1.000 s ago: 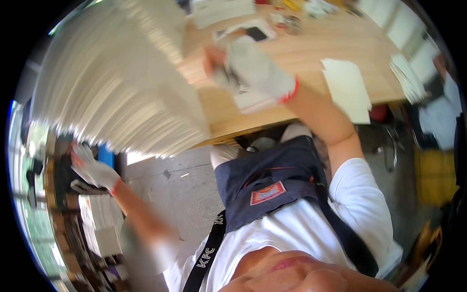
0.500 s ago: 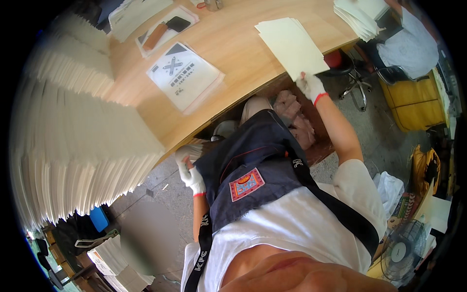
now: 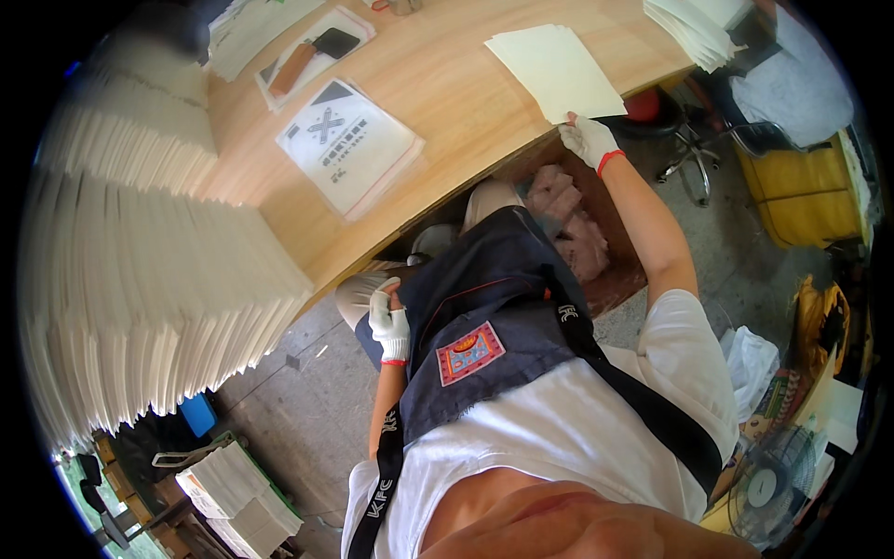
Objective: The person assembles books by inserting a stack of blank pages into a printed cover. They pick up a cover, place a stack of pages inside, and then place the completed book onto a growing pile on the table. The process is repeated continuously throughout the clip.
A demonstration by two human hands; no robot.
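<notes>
I sit at a wooden table [image 3: 447, 102] in a dark apron and white gloves. My right hand [image 3: 589, 140] reaches to the table's near edge and pinches the near corner of a thin pile of cream sheets [image 3: 557, 67] lying there. Resting on my thigh beside the apron's edge, my left hand [image 3: 389, 321] holds nothing, its fingers laid loosely. A printed packet in a clear sleeve [image 3: 349, 144] lies on the table to the left of the cream sheets.
A tall fanned stack of white sheets [image 3: 140, 279] fills the left. More sheet piles [image 3: 698, 28] sit at the far right of the table. A pink bundle [image 3: 568, 214] lies under the table. An office chair [image 3: 689, 149], a yellow bin [image 3: 801, 186] and a fan [image 3: 764, 484] stand to the right.
My right hand left the printed packet and went right to the cream sheets. My left arm came up from low on the left to my lap. My head turned right.
</notes>
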